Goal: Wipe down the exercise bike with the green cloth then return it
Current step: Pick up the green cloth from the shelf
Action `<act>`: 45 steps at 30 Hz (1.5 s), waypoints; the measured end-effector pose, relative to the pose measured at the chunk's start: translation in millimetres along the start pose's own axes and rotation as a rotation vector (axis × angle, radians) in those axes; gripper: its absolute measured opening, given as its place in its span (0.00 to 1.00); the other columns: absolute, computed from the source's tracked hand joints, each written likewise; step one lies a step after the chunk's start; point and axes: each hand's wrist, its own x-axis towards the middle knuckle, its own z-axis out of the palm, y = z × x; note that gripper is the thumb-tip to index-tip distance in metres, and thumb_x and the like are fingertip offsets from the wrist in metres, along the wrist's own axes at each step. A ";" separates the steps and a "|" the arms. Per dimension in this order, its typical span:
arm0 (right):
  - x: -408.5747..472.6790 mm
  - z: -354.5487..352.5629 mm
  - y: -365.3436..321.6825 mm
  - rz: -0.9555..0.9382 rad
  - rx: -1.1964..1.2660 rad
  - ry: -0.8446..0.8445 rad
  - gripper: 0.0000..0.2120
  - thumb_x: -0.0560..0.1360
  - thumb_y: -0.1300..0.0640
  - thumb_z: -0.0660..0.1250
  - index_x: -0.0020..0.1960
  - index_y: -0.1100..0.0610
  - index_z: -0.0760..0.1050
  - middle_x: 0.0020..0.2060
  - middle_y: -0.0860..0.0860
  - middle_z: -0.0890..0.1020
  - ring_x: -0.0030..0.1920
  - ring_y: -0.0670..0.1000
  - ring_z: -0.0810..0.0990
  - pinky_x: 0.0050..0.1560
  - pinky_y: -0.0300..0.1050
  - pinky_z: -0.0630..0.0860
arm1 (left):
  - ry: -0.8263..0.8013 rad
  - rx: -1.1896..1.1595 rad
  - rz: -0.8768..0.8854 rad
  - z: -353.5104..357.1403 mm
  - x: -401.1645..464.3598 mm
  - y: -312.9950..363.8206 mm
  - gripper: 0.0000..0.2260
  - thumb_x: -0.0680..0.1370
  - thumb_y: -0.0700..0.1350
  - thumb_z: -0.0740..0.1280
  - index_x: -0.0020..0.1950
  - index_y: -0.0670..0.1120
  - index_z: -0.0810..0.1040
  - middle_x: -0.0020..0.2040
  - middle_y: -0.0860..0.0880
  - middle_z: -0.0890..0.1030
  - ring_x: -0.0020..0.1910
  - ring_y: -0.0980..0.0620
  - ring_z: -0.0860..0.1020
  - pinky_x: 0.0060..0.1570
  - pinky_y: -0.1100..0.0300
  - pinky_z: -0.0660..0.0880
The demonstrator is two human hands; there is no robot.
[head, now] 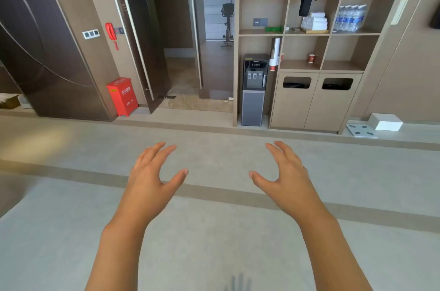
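Note:
The green cloth (pixel 273 28) lies folded on a middle shelf of the wooden shelving unit (pixel 262 32), far ahead of me. A black exercise bike (pixel 227 24) stands in the room beyond the open doorway, left of the shelves. My left hand (pixel 153 171) and my right hand (pixel 284 171) are stretched out over the grey floor, palms down, fingers spread and curved. Neither hand holds anything, and both are far from the cloth and the bike.
A water dispenser (pixel 254 89) stands at the shelf's lower left, beside cabinet bins (pixel 316 100). A red fire box (pixel 122 96) sits by the open dark door (pixel 140 36). A scale (pixel 360 130) and white box (pixel 385 122) lie at the right. Bags, towels and bottles fill the shelves.

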 end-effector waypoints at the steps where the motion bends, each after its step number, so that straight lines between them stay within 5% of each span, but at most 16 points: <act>1: 13.2 6.0 -5.7 -0.024 0.010 0.006 0.39 0.77 0.33 0.68 0.83 0.41 0.58 0.84 0.42 0.56 0.83 0.49 0.55 0.81 0.56 0.59 | -0.002 -0.014 0.015 -0.3 14.2 -7.2 0.28 0.78 0.61 0.70 0.78 0.59 0.71 0.80 0.58 0.66 0.82 0.53 0.59 0.80 0.45 0.62; 18: 205.5 80.7 -71.6 0.011 -0.026 0.034 0.37 0.78 0.33 0.67 0.83 0.41 0.59 0.84 0.43 0.56 0.82 0.51 0.57 0.80 0.57 0.59 | -0.092 -0.014 0.019 4.1 207.4 -110.4 0.28 0.79 0.63 0.68 0.78 0.61 0.69 0.81 0.60 0.63 0.82 0.55 0.58 0.79 0.45 0.64; 45: 552.5 43.8 110.8 -0.102 -0.208 0.028 0.33 0.79 0.35 0.64 0.81 0.46 0.67 0.81 0.46 0.64 0.82 0.51 0.59 0.81 0.55 0.57 | -0.046 0.223 0.053 234.5 507.6 -7.0 0.25 0.80 0.59 0.69 0.77 0.54 0.74 0.79 0.53 0.71 0.79 0.48 0.65 0.77 0.44 0.65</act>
